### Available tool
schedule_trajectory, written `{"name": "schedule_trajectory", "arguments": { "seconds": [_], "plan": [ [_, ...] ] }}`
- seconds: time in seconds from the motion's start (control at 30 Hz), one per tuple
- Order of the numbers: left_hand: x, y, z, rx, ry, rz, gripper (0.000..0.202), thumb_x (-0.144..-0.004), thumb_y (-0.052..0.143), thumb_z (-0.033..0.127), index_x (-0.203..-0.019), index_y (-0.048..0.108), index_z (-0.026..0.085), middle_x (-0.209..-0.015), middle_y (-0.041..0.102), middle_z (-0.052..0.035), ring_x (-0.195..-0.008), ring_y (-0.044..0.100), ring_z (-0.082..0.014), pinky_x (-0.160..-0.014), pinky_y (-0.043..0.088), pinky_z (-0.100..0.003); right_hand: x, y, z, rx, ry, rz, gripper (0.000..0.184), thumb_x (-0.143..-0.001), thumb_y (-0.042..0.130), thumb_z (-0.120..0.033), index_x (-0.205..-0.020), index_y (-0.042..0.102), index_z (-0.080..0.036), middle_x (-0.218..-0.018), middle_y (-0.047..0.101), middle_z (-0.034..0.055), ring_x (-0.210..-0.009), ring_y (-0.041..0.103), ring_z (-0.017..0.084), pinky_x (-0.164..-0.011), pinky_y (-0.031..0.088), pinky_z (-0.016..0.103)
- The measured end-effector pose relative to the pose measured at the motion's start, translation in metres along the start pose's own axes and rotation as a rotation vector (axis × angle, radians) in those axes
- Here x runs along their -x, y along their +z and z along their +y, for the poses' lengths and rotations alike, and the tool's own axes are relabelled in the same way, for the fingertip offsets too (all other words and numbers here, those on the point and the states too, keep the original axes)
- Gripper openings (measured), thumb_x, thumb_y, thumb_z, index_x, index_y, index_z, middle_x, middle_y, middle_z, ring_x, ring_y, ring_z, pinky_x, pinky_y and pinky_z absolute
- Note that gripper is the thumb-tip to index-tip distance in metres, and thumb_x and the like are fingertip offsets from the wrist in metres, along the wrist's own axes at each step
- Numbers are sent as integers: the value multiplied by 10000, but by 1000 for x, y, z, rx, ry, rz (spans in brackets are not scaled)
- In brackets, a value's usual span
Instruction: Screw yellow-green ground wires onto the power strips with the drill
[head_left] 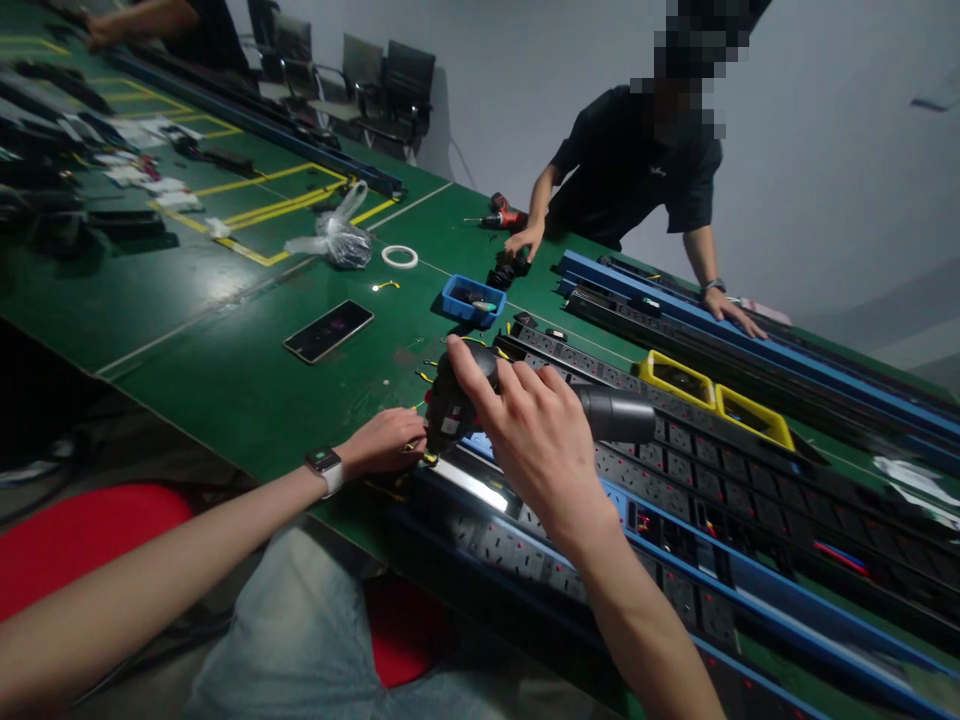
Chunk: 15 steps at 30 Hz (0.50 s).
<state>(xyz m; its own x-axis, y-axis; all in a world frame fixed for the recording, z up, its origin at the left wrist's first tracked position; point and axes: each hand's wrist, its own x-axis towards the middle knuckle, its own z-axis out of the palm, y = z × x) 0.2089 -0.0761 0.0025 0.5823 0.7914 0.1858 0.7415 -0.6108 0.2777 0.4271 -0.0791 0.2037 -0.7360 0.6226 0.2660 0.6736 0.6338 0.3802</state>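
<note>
My right hand is wrapped over a black power tool, whose thick cylindrical end sticks out to the right. The tool's labelled body is above the near end of a shiny metal strip. Close to it, my left hand has its fingers pinched together by the strip's end. Bits of yellow wire show around those fingertips, but what they grip is partly hidden. Beneath my right hand and forearm lie long black socket strips with red dots, some beside blue rails.
A phone, a blue bin, a tape roll and a plastic bag lie on the green table. Yellow trays sit on the strips. Across the table, a co-worker's hands touch a black item and a blue profile.
</note>
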Motion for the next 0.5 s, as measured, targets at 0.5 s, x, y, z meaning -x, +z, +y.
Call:
{"name": "schedule_trajectory", "arguments": {
  "seconds": [0.5],
  "plan": [
    [2,5,-2,-21,28,10,137,-882,517,181,-794,620,163,-824,662,-82,-777,606,-211,-747,453,-333,1,-3,0,24,19,-41,690,-972,412,-89,-1594,116,-142,-968,630,84,-853,538,228,-784,369,359]
  ]
}}
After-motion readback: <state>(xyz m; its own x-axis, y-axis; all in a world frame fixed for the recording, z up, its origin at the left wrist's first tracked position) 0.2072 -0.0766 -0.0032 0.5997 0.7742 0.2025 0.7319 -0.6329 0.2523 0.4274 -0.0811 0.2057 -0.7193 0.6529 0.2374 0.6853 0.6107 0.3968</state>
